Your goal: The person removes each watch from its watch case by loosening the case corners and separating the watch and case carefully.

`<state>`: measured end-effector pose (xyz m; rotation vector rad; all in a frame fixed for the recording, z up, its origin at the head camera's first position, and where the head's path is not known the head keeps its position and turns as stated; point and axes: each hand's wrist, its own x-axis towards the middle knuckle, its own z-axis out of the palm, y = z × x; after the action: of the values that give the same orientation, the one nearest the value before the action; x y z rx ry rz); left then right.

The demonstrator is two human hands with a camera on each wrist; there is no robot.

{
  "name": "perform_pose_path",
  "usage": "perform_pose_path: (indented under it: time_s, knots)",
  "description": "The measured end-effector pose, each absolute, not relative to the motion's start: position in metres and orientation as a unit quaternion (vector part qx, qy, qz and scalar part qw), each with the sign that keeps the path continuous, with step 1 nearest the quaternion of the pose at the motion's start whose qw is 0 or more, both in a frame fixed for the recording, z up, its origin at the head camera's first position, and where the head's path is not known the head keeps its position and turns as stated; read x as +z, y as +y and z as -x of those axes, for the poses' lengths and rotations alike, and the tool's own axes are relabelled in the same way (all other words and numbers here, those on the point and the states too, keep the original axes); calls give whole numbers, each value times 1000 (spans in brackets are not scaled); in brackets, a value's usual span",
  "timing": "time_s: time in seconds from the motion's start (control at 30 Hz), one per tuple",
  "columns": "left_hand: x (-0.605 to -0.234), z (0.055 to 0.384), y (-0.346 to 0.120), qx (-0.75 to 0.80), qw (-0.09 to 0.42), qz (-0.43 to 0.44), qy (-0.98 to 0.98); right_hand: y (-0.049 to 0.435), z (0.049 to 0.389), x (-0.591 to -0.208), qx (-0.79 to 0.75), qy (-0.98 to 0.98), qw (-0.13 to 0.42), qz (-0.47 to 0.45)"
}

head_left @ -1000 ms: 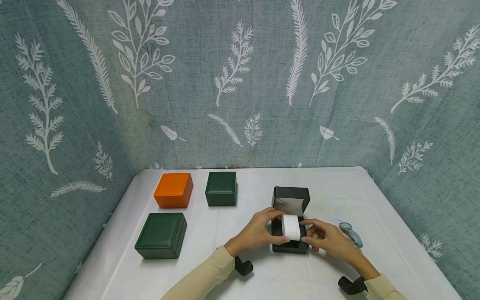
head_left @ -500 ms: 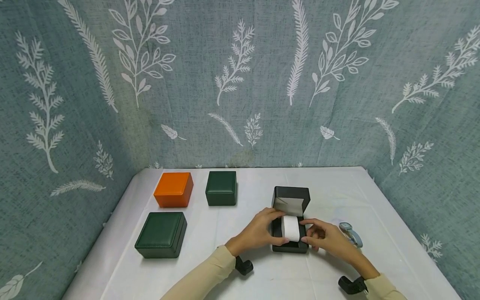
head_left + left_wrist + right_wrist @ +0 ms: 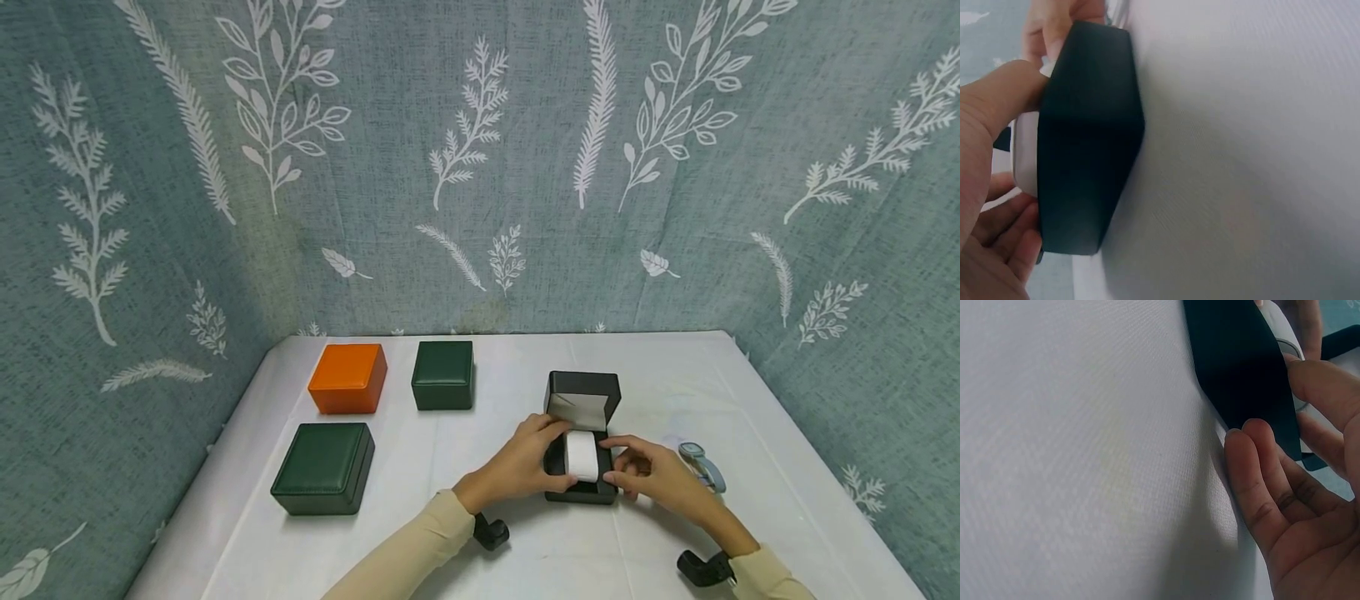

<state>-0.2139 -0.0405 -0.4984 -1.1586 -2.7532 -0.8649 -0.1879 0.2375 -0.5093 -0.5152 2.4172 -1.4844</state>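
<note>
A black watch box [image 3: 581, 494] stands on the table with its lid [image 3: 585, 385] raised at the back. Inside it sits a white watch cushion [image 3: 582, 455]; its pale side also shows above the box wall in the left wrist view. My left hand [image 3: 517, 467] reaches round the box's left side, thumb at the cushion's front and index finger at its back, pinching it. My right hand [image 3: 660, 479] holds the box's right wall, thumb and index finger at the rim; in the right wrist view other fingers [image 3: 1250, 469] lie along the outer wall.
A watch with a light blue strap [image 3: 702, 468] lies beyond my right hand. At the left are an orange box [image 3: 347, 379], a small green box [image 3: 442, 375] and a larger green box [image 3: 322, 468], all closed. A patterned curtain [image 3: 480, 167] rises behind the white table [image 3: 420, 542].
The white cushion sits slightly lower in the box than a second ago. Both hands have stayed nearly where they were, and the other boxes and the watch have not moved.
</note>
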Motion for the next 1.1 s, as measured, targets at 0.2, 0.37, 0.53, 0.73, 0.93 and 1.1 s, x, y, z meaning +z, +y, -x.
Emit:
perform_pose_path:
  time_s: [0.2,0.37,0.53,0.73,0.93,1.1]
  knots:
    - [-497,214,-40,-276,18,380,-883,238,188,-511,-519,826,132,174]
    - [-497,215,-41,-269,-2,394,-879,240,185,-511,-516,828,135,173]
    - [-496,217,-42,-261,-8,402,-877,240,185,-510,-517,828,131,175]
    - [-496,218,-45,-269,-6,398,-877,238,188,-511,-519,826,130,178]
    - [-499,218,-54,-334,1,365,-869,236,187,-512,-510,837,95,177]
    - [-505,223,-65,-385,24,360,-849,235,185,-509,-515,837,91,163]
